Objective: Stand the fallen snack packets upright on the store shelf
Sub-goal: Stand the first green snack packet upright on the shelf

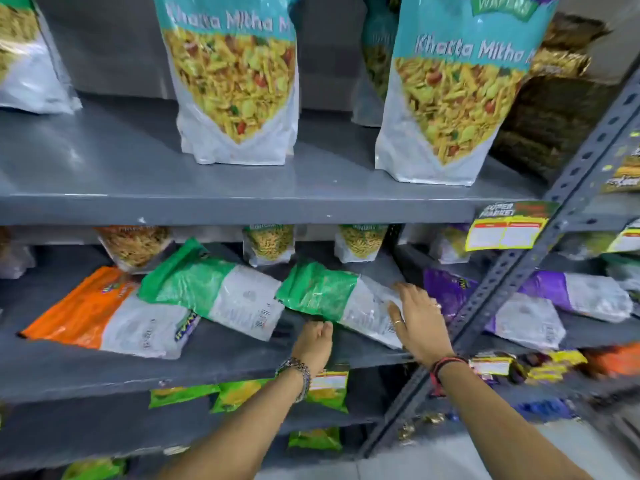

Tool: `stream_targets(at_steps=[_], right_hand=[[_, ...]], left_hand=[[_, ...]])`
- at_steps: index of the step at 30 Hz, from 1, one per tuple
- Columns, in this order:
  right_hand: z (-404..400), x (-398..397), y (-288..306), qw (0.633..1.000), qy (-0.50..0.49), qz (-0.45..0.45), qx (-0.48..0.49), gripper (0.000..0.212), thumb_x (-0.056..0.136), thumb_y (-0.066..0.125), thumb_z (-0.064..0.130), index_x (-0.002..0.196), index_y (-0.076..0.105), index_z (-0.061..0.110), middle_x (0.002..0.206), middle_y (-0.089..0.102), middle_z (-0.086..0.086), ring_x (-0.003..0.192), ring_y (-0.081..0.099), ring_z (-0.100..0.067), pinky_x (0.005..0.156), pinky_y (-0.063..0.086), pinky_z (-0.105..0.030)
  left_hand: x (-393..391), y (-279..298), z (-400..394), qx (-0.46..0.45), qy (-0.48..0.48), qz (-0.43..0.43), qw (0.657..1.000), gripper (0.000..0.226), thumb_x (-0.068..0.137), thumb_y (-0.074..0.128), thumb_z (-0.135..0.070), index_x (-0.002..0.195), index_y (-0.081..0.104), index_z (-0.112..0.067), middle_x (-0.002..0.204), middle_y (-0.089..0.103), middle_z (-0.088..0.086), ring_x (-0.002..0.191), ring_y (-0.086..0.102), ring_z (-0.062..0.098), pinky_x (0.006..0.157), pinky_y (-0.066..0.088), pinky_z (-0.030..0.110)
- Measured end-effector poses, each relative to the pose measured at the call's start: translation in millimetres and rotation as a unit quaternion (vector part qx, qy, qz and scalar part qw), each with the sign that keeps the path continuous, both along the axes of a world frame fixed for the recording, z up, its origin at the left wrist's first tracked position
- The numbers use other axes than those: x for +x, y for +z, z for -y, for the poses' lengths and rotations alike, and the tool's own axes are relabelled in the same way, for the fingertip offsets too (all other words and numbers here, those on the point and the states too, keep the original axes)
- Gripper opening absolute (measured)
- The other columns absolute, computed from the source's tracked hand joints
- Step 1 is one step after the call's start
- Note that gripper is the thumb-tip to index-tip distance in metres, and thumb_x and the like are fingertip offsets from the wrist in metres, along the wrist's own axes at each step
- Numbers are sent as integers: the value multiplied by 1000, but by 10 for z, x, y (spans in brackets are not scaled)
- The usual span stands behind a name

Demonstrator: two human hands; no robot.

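Observation:
On the middle grey shelf several snack packets lie flat. A green-and-white packet lies in the middle of the shelf. My left hand has its fingers tucked under that packet's front edge. My right hand lies flat and spread on its white lower end. To the left lie a second green-and-white packet and an orange-and-white packet. A purple-and-white packet lies on the right, partly behind the upright post.
A slotted grey post slants across the right side. Upright teal packets stand on the shelf above. Small upright packets stand at the back of the middle shelf. More purple packets lie beyond the post. Green packets sit on lower shelves.

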State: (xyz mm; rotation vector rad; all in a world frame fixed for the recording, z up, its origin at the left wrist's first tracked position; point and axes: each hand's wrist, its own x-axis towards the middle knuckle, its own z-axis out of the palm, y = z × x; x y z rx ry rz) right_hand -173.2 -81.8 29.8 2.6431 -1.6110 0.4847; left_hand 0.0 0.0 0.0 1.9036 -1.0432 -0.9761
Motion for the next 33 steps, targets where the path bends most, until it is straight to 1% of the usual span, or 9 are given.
stream_targets(at_steps=[4, 7, 9, 14, 18, 21, 26, 30, 33], right_hand=[[456, 50, -50, 995, 12, -22, 97, 41, 89, 37, 25, 127, 49, 15, 128, 59, -11, 118, 52, -32, 95, 42, -42], [765, 162, -57, 982, -3, 28, 189, 37, 95, 35, 29, 125, 52, 17, 134, 56, -11, 123, 51, -31, 102, 38, -38], [1029, 265, -110, 964, -19, 41, 263, 37, 95, 33, 31, 113, 59, 12, 129, 59, -15, 119, 53, -33, 100, 39, -38], [1576, 490, -396, 908, -46, 83, 409, 39, 96, 37, 19, 122, 52, -5, 130, 55, -21, 112, 57, -31, 93, 45, -33], [1719, 451, -547, 868, -82, 160, 464, 9, 91, 46, 17, 96, 53, 12, 94, 58, -10, 45, 56, -6, 36, 40, -10], [1603, 390, -484, 830, -96, 259, 484, 6, 84, 54, 11, 82, 59, 9, 65, 53, -6, 59, 49, -19, 57, 43, -25], [1454, 293, -529, 790, -102, 378, 472, 29, 83, 54, 6, 55, 56, 12, 58, 57, -3, 67, 56, -20, 61, 47, -36], [1298, 320, -349, 784, -98, 460, 406, 30, 86, 45, 0, 66, 59, 17, 90, 68, -5, 87, 59, -14, 85, 51, -34], [1263, 342, -324, 802, -79, 473, 357, 23, 86, 45, 9, 82, 64, 21, 102, 61, -8, 99, 56, -21, 81, 44, -30]], left_hand=[[-1, -159, 285, 98, 28, -89, 991, 39, 97, 31, -35, 80, 57, -12, 104, 61, 15, 108, 59, 33, 90, 48, 39], [-46, -281, 478, 120, 73, -179, 974, 47, 96, 31, -41, 120, 53, -7, 113, 64, 10, 81, 59, 21, 63, 47, 30], [-94, -324, 591, 112, 104, -214, 965, 51, 95, 34, -43, 124, 51, -5, 106, 65, 9, 73, 59, 19, 56, 42, 26], [-187, -495, 696, 38, 210, -249, 945, 33, 92, 46, -41, 99, 55, -10, 107, 65, 11, 67, 63, 18, 55, 48, 26], [-268, -522, 594, -35, 256, -345, 902, 25, 92, 51, -29, 73, 40, -17, 105, 57, 1, 78, 65, 26, 58, 58, 30], [-279, -518, 465, -102, 267, -386, 877, 27, 93, 51, -20, 69, 38, -18, 99, 62, 2, 69, 71, 24, 57, 61, 31], [-106, -249, 431, -148, 277, -329, 890, 23, 94, 48, -20, 70, 46, -21, 93, 64, 3, 51, 70, 10, 54, 60, 24], [41, 15, 512, -187, 269, -238, 914, 16, 93, 50, -19, 78, 50, -24, 77, 68, -9, 47, 66, 3, 52, 58, 19], [154, 161, 613, -203, 239, -196, 929, 21, 94, 49, -21, 73, 48, -24, 83, 65, -3, 69, 68, 14, 72, 57, 30]])
